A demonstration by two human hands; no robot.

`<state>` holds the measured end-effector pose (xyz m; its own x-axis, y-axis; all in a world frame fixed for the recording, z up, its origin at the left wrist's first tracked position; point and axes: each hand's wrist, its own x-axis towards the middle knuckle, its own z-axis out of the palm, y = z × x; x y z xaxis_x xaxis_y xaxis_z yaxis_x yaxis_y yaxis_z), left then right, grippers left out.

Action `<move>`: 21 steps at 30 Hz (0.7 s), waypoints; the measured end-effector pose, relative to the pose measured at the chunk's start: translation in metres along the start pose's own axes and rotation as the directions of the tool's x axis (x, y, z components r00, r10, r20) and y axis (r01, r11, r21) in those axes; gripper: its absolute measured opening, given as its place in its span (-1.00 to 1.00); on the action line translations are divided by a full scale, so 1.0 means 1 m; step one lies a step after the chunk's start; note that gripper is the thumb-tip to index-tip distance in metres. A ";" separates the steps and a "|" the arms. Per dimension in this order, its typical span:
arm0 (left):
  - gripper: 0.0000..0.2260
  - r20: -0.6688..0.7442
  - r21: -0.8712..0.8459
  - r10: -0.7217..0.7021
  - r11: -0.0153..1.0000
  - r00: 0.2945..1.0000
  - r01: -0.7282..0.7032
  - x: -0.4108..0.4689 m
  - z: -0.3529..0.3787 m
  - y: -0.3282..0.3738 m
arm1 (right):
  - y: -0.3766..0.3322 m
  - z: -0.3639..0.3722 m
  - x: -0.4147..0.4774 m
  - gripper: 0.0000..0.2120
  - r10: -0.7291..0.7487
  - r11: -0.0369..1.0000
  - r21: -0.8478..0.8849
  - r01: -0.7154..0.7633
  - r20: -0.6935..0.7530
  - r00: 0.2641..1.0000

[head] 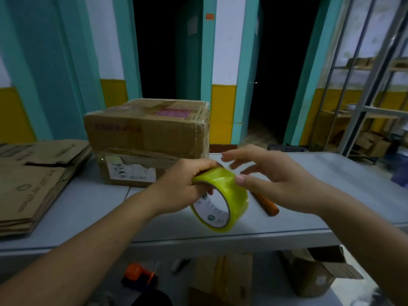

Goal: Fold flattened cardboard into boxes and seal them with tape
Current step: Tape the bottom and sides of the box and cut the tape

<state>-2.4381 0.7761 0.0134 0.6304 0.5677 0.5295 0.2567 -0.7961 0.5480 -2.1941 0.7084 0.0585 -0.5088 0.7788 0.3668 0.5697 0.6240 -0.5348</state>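
My left hand (184, 184) grips a roll of yellowish clear tape (223, 199) above the grey table (287, 221), fingers curled round its upper rim. My right hand (269, 180) hovers at the roll's right side; its thumb tip touches the tape's outer surface and the fingers are spread loosely above it. A stack of flattened cardboard (33, 184) lies at the table's left. A taped-up cardboard box (148, 140) with labels stands at the table's back, just beyond the hands.
An orange-handled tool (266, 204) lies on the table under my right hand. On the floor below are an orange tape dispenser (138, 273), a cardboard piece (220, 281) and an open box (318, 270). Metal shelving (364, 85) stands at right; dark doorways are behind.
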 end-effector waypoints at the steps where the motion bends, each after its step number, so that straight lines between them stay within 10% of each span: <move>1: -0.81 0.008 -0.009 -0.005 1.000 1.000 0.005 0.000 0.001 -0.001 | -0.002 0.002 0.004 -0.61 0.002 0.999 -0.044 -0.002 0.003 1.000; 14: -0.83 -0.004 -0.211 -0.142 0.968 0.990 0.138 -0.005 0.010 0.002 | -0.002 0.022 0.013 -0.89 -0.111 0.991 -0.096 0.093 -0.203 0.973; 21: -0.80 0.068 -0.594 -0.327 0.745 0.942 0.302 -0.016 0.043 0.003 | 0.003 0.040 0.017 -0.89 -0.080 0.996 0.010 0.092 -0.406 0.910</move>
<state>-2.4162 0.7556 -0.0214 0.5601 0.7814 0.2753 -0.0536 -0.2974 0.9532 -2.2264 0.7211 0.0323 -0.2468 0.6847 0.6858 0.5144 0.6923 -0.5060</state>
